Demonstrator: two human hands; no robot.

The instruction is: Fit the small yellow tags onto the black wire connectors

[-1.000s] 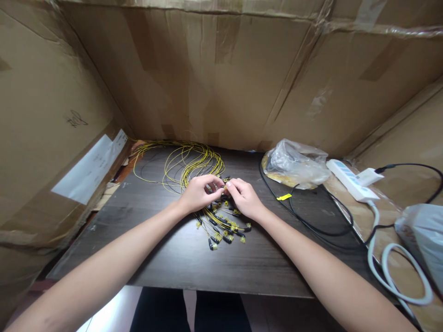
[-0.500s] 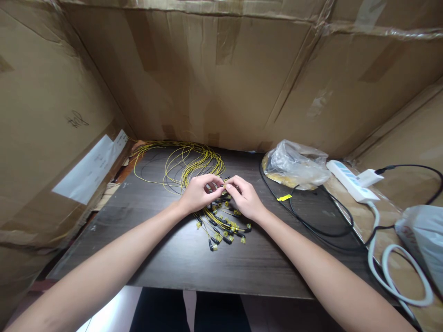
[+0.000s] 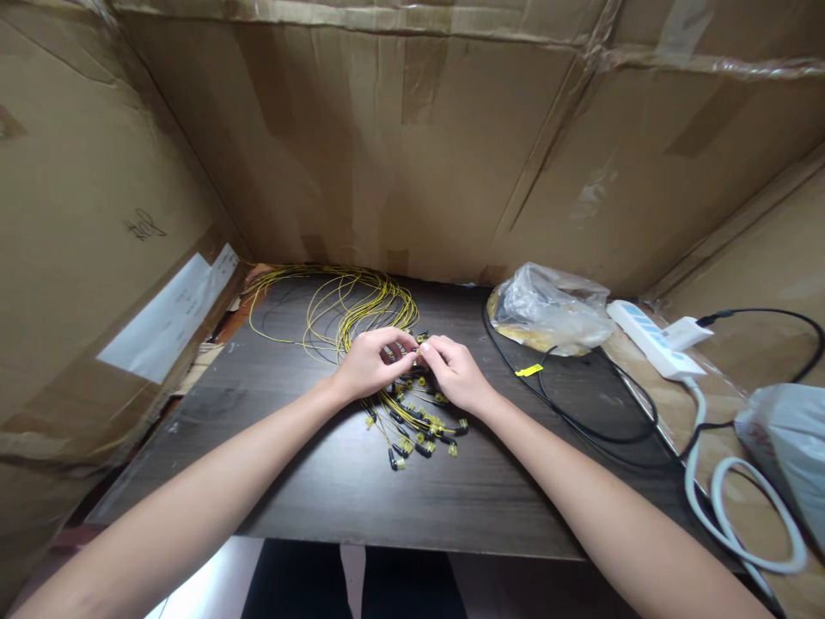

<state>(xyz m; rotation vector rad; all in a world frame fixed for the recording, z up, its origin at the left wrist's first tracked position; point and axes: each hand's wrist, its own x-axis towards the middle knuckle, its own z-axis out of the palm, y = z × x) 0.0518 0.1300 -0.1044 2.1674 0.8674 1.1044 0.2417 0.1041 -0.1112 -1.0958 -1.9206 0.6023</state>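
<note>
Over the middle of a dark wooden table, my left hand and my right hand meet fingertip to fingertip. The left thumb and forefinger pinch a wire connector, mostly hidden by the fingers. On its other side my right thumb and forefinger close on a small yellow piece that looks like a connector cap. Beneath and in front of the hands lie several black elbow connectors with clear yellow plastic caps. Their thin yellow wires run back under my left hand in loose loops.
Behind the table and at both sides stand cardboard walls. A clear plastic bag lies at the back right. Beside it are a black cable with a yellow tag, a white power strip and a pale bag.
My right fingers have drawn in slightly, and the thumb and forefinger are closer together at the left fingertips. My left hand and the wires have stayed put.
</note>
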